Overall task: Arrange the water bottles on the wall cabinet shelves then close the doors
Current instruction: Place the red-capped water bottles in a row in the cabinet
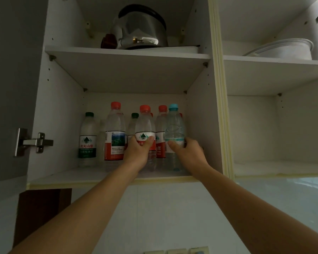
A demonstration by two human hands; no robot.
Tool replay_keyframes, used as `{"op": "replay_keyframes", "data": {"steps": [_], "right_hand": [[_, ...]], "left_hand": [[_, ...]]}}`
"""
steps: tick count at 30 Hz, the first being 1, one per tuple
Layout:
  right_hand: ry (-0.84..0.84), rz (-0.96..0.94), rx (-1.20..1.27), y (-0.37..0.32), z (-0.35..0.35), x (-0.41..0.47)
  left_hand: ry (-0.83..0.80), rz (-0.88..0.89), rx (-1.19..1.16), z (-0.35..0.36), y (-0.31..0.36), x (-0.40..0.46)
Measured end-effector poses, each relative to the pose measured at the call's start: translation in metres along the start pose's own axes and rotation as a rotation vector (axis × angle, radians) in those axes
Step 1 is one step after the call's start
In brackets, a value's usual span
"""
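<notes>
Several water bottles stand on the lower shelf (66,176) of the open wall cabinet. My left hand (137,154) grips a red-capped bottle (145,123) with a red and white label at the shelf's front middle. My right hand (188,153) grips a blue-capped clear bottle (174,125) just to its right. A green-capped bottle (88,138) stands at the left, a taller red-capped one (115,132) beside it. Behind are another green-capped bottle (134,116) and a red-capped one (162,114), partly hidden.
A steel kettle (142,28) sits on the upper shelf beside a dark red object (109,41). The left door (9,85) stands open on its hinge (34,142). In the right compartment a white pot with a lid (285,49) sits on the upper shelf.
</notes>
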State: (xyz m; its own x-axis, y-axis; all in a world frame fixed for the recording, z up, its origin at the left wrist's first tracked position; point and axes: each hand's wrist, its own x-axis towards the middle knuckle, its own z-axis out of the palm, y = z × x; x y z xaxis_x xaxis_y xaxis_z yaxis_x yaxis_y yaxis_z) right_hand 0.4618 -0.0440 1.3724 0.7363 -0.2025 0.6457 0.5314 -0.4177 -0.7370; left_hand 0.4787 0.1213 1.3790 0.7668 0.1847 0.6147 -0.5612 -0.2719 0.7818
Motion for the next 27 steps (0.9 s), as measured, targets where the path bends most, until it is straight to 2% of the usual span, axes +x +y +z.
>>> {"op": "replay_keyframes", "data": {"steps": [3,6,9,13,21,27], "right_hand": [[0.008,-0.047,-0.104,-0.007,-0.001,-0.009],[0.052,-0.097,-0.232,-0.012,-0.009,-0.03],[0.037,-0.188,-0.347,-0.012,-0.027,-0.061],[0.009,-0.263,-0.396,-0.014,-0.058,-0.103],[-0.071,-0.209,-0.396,0.006,-0.12,-0.206],[-0.048,-0.085,-0.47,0.036,-0.159,-0.288]], "left_hand": [[-0.015,-0.014,0.14,-0.006,0.007,-0.009],[0.06,0.027,0.283,-0.013,0.015,-0.032],[0.169,0.128,0.288,-0.023,0.023,-0.067],[0.178,0.242,0.26,-0.028,0.035,-0.118],[0.011,0.231,0.21,-0.005,0.052,-0.218],[-0.162,0.166,0.162,0.02,0.028,-0.3]]}}
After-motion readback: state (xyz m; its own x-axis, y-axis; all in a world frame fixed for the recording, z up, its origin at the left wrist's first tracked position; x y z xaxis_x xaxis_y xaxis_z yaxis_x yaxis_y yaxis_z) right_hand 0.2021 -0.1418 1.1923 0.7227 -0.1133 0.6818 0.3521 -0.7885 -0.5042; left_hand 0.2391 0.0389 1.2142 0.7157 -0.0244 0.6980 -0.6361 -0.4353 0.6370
